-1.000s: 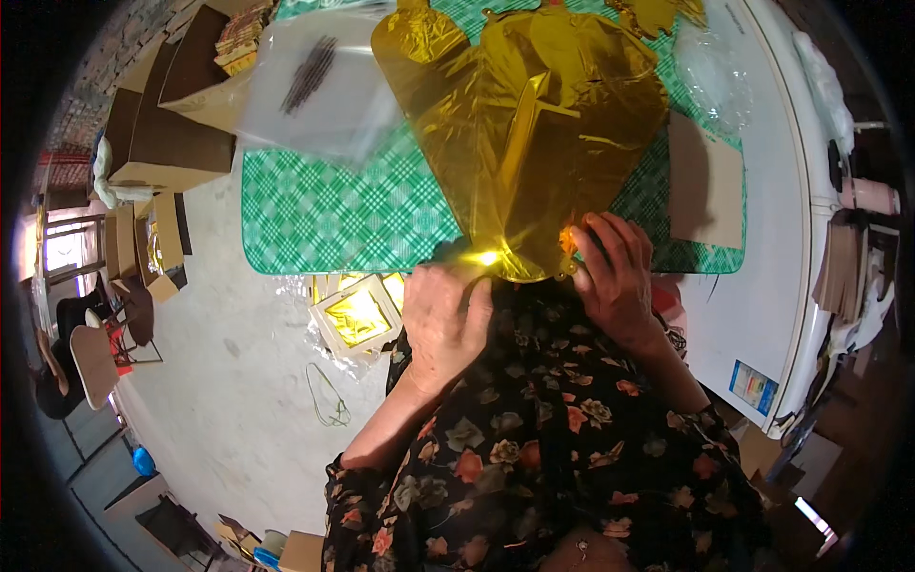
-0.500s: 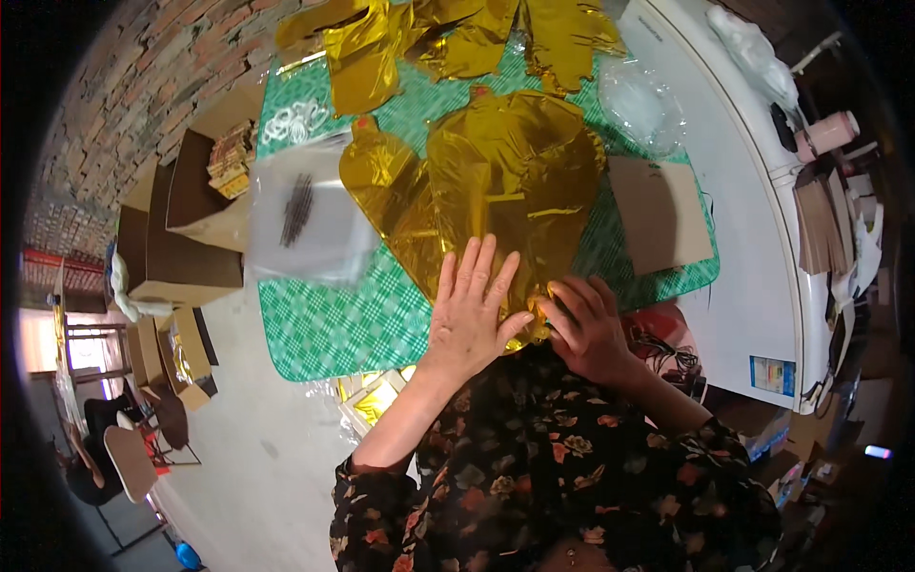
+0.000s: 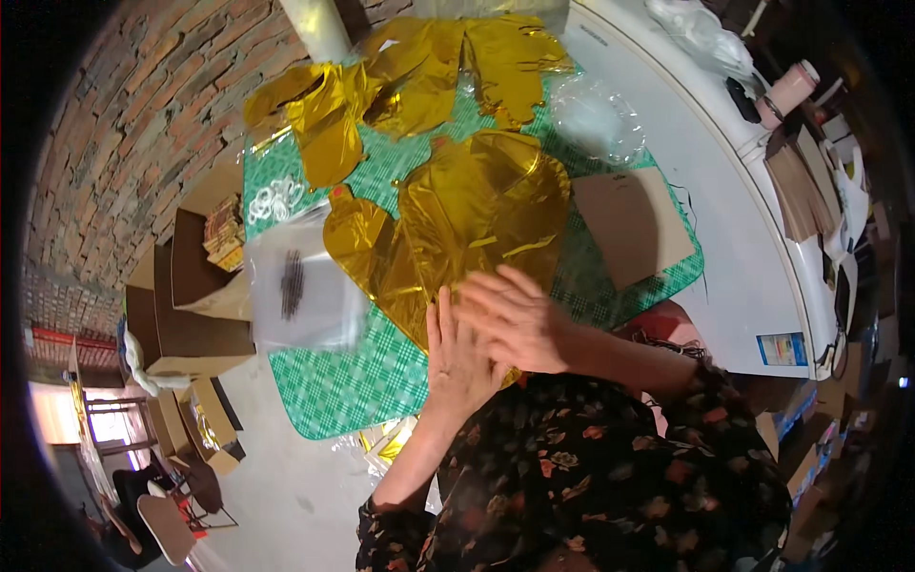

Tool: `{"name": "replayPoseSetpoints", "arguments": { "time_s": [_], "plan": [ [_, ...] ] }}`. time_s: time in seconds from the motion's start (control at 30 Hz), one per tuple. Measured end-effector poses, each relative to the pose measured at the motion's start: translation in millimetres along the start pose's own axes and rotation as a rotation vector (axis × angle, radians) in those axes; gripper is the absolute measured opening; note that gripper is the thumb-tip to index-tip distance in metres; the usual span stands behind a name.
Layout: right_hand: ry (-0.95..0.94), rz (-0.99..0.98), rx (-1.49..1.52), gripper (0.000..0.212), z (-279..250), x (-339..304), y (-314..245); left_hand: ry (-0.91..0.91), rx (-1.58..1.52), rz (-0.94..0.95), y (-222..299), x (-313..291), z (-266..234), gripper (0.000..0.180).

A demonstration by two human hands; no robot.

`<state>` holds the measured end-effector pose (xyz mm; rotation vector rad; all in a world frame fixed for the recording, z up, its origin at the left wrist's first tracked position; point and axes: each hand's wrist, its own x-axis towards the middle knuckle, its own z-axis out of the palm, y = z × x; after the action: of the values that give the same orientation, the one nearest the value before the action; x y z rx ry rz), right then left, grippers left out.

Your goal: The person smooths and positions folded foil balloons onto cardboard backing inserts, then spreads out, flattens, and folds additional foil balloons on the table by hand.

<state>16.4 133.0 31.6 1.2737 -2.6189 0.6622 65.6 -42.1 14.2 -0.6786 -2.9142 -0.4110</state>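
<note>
A flat gold foil balloon (image 3: 481, 205) lies before me on the table, with a rounded lobe reaching to its left. My left hand (image 3: 459, 367) rests flat on its near end, fingers stretched forward. Slightly blurred, my right hand (image 3: 522, 322) has its fingers extended over the foil and partly covers the left hand's fingers and thumb. Nothing shows in its grasp. More gold foil pieces (image 3: 415, 81) are spread along the far side of the table.
On the green checked tablecloth (image 3: 348, 391) lie clear plastic bags (image 3: 315, 310), white cord (image 3: 274, 200), a cardboard sheet (image 3: 634, 229) and a clear plastic package (image 3: 599, 119). Cardboard boxes (image 3: 195, 329) stand left. A white appliance (image 3: 710, 191) borders the right side.
My right hand has left the foil's near edge, moved forward and left, and uncurled over my left hand. The left hand stays flat on the foil. The view has shifted.
</note>
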Motion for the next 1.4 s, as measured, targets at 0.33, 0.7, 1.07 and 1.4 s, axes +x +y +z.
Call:
{"name": "replayPoseSetpoints", "arguments": {
  "time_s": [0.33,0.7,1.07,1.4],
  "plan": [
    [-0.254,0.092,-0.372,0.074,43,75,125,-0.042,0.024,-0.032,6,1,-3,0.074],
    [0.146,0.279,-0.466,0.069,23,90,222,-0.046,0.013,-0.038,3,0,-3,0.076],
    [0.011,0.397,-0.516,0.071,14,110,225,-0.063,0.051,-0.002,3,2,-6,0.078],
    [0.027,-0.042,-0.204,0.058,58,175,97,-0.040,-0.016,-0.054,-2,-3,0,0.076]
  ]
}}
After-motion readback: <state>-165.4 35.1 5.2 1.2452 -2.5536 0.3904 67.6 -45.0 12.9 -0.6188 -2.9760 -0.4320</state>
